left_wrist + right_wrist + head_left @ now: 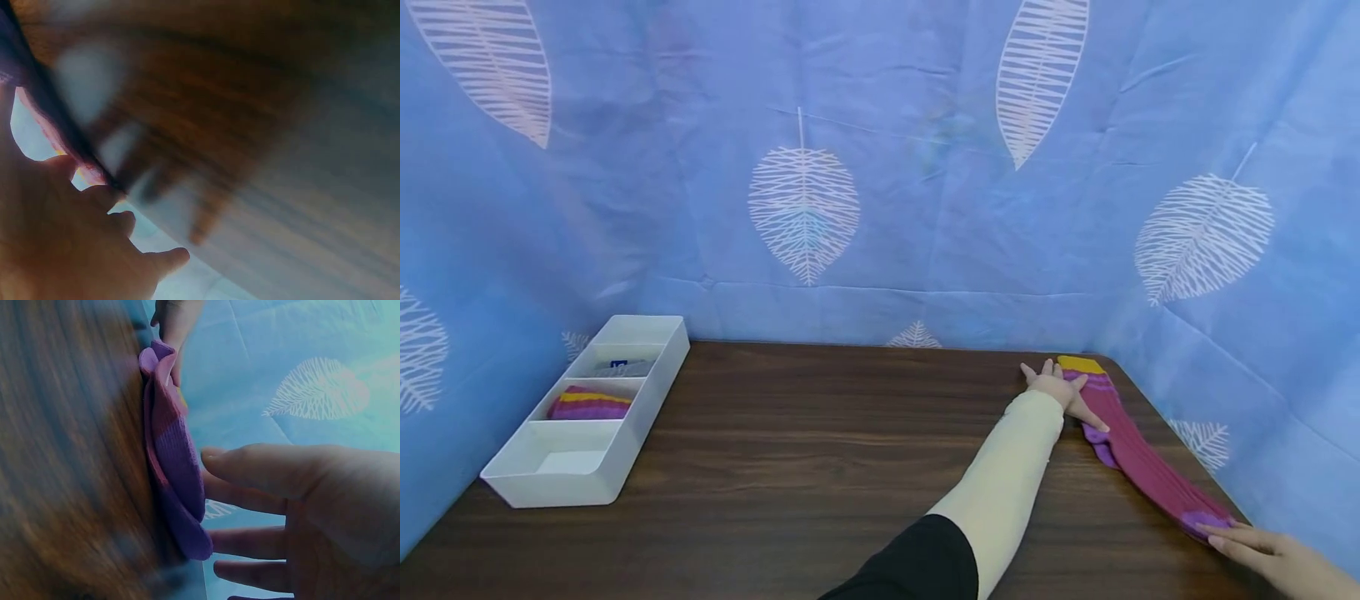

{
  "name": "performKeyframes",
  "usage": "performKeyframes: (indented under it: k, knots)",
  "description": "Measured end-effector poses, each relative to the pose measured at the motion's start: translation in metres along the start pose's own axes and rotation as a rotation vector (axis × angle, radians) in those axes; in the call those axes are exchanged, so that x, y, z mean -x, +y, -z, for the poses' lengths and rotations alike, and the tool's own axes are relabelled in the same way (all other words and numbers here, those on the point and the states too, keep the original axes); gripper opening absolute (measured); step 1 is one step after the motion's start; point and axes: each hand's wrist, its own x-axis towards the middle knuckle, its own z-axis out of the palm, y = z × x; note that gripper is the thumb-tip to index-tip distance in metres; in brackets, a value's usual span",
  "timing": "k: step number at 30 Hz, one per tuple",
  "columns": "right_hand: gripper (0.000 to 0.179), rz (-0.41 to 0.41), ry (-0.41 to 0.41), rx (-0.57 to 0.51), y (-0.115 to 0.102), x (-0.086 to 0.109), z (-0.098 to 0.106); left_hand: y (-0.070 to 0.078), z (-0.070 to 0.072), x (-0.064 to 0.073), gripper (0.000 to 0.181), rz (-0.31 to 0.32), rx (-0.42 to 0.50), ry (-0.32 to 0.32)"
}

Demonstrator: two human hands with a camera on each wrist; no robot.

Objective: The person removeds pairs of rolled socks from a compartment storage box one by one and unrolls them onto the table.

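A pair of long maroon socks [1138, 446], with yellow cuffs and purple heels and toes, lies stretched along the table's right side. Near the cuff end, my left hand [1063, 393] rests against the socks with its fingers spread. My right hand [1273, 557] is at the purple toe end, its fingers extended. Seen from the right wrist, two layers of the socks [178, 450] lie one on the other; the thumb and straight fingers of the right hand [300, 506] are beside the toes without curling round them. Part of the cuff is hidden behind the left hand [62, 231].
On the table's left side stands a white divided box [651, 400]. One compartment holds a folded maroon, yellow and purple sock [591, 406]; the one behind it holds a grey folded item [625, 368] with a blue mark. A blue leaf-print cloth [887, 208] hangs around the dark wooden table [820, 433].
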Motion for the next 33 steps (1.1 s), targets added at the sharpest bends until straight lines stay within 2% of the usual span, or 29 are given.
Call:
performKeyframes:
  k: [4, 14, 20, 23, 30, 33]
  knots:
    - [0.066, 0.008, 0.01, 0.006, 0.001, 0.0, 0.002, -0.004, 0.0, 0.002, 0.086, -0.019, 0.001, 0.009]
    - [0.073, 0.01, 0.026, 0.003, -0.007, 0.003, 0.005, -0.002, 0.001, -0.004, 0.091, -0.041, -0.079, 0.038]
    - [0.076, -0.005, 0.03, -0.002, -0.003, -0.001, 0.001, 0.002, -0.002, -0.014, 0.098, -0.046, -0.124, 0.06]
    - [0.074, -0.006, 0.026, -0.025, -0.001, -0.001, 0.0, 0.005, -0.005, -0.02, 0.101, -0.045, -0.124, 0.072]
    - [0.076, 0.019, 0.021, -0.033, -0.002, 0.003, 0.002, 0.01, -0.008, -0.02, 0.103, -0.072, -0.119, 0.154]
    - [0.077, 0.019, 0.03, -0.021, 0.0, 0.002, 0.002, 0.012, -0.008, -0.022, 0.101, -0.054, -0.119, 0.135]
